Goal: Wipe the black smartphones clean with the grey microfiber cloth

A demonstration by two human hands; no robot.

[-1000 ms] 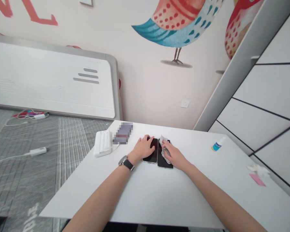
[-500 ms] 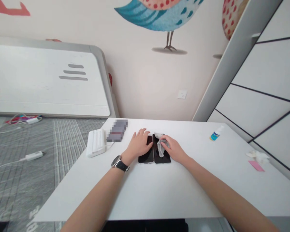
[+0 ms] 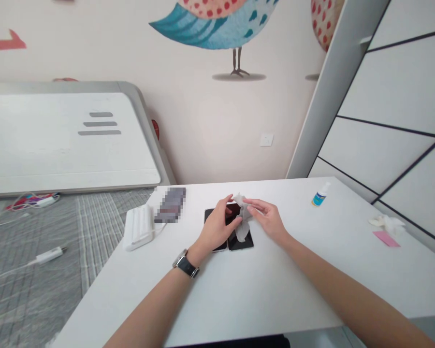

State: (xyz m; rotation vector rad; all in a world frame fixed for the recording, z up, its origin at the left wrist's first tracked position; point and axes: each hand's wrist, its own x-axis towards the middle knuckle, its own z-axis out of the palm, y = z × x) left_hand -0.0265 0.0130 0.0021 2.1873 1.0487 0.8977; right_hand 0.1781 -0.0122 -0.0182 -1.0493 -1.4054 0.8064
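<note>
Two dark phones lie side by side on the white table (image 3: 203, 290). The left phone (image 3: 209, 213) is partly hidden under my left hand (image 3: 217, 224). Above the right phone (image 3: 244, 243) is a crumpled pale grey wipe (image 3: 242, 231). My right hand (image 3: 270, 218) pinches the wipe from the right between thumb and fingers. From the other side, the curved fingers and thumb of my left hand meet the wipe's left edge; its lower fingers are hidden. A watch (image 3: 186, 264) is on my left wrist.
Left of the phones are a white power strip (image 3: 139, 227) and a pixelated dark item (image 3: 171, 205). To the right stand a small spray bottle (image 3: 319, 195), crumpled tissue (image 3: 389, 224) and a pink slip (image 3: 386, 238). A wall socket (image 3: 267, 140) is behind.
My left hand has lifted from lying flat over the left phone and moved right to the wipe. The right hand shifted slightly, fingers now more stretched. The view has tilted a little.
</note>
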